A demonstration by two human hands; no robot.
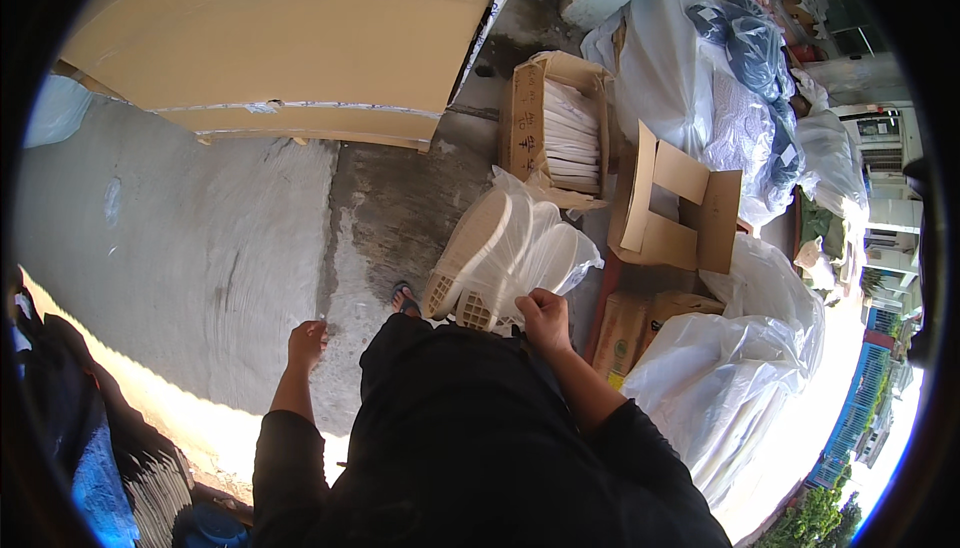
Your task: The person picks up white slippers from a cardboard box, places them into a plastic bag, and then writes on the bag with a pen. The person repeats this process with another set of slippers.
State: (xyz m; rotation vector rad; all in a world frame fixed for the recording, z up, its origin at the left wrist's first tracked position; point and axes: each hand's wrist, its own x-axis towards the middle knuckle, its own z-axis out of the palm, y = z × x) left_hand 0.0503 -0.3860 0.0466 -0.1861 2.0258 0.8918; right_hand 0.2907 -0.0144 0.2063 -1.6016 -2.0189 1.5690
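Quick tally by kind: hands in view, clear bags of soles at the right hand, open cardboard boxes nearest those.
Hands: 2, left hand and right hand
Clear bag of soles: 1
Open boxes: 2, packed box and flapped box
Total: 5

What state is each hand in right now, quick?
Left hand: loosely closed, nothing visible in it.
Right hand: closed, holding the clear plastic bag of soles.

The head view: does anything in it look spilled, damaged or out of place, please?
Nothing looks spilled: the soles sit in the clear bag, whose edge the right hand seems to pinch. Farther off, the large brown panel may be damaged, since a whitish, ragged strip runs along its near edge.
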